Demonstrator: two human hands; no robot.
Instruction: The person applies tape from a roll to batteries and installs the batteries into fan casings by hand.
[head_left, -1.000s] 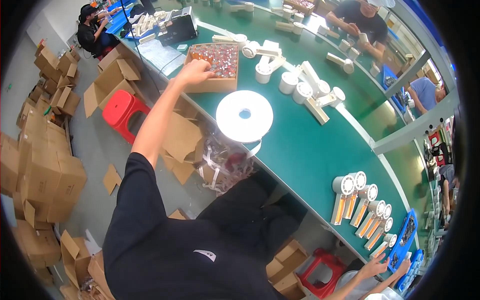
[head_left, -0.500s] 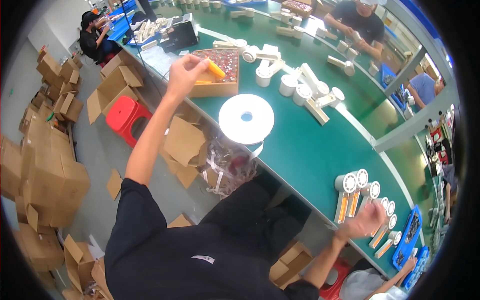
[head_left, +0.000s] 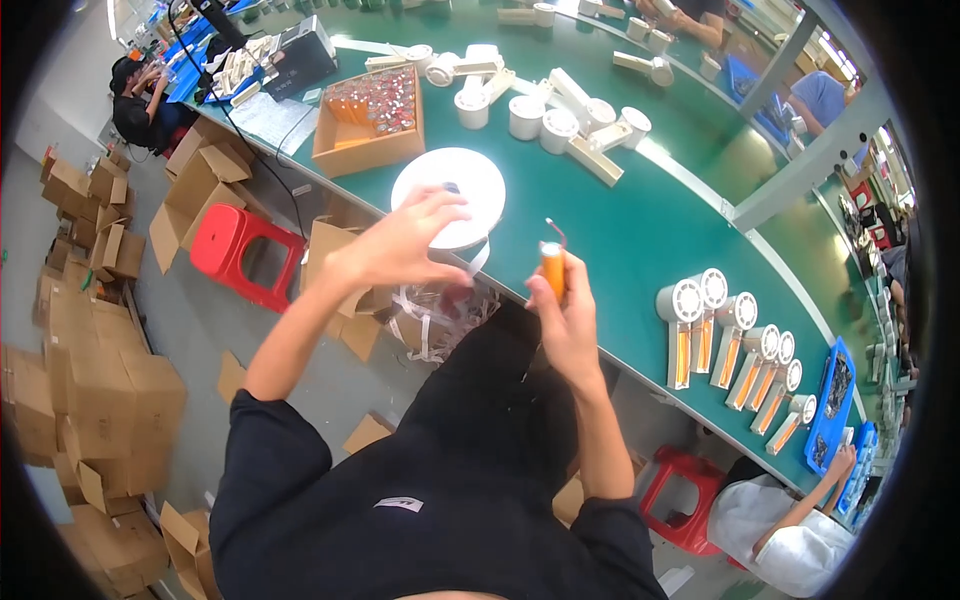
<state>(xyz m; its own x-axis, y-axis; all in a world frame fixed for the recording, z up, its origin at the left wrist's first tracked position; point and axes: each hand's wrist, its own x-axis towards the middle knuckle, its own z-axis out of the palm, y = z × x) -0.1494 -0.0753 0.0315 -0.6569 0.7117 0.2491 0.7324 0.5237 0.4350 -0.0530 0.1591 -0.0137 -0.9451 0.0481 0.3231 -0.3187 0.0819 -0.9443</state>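
Note:
An orange cylindrical battery (head_left: 552, 272) with a pale end and a thin reddish wire stands upright in my right hand (head_left: 572, 330), its fingers and thumb closed round it. My left hand (head_left: 405, 245) reaches over a large white roll of tape (head_left: 478, 185) near the bench edge, fingers and thumb spread apart. Its thumb is close to the loose tape end (head_left: 481, 260) hanging off the roll; whether they touch I cannot tell. Behind the roll, a cardboard box (head_left: 375, 155) holds several orange batteries with their ends up.
Handheld fan bodies (head_left: 686, 300) with orange batteries in their open handles lie in a row at the right. More white fan parts (head_left: 527, 115) sit at the back. Beyond the row is a blue tray (head_left: 830, 410). A red stool (head_left: 245, 255) stands left; a co-worker's arm (head_left: 810, 500) shows at right.
My left hand has brought an orange battery from the box, and my right hand now holds it. My right hand has come left from the fan row; my left is now at the tape roll.

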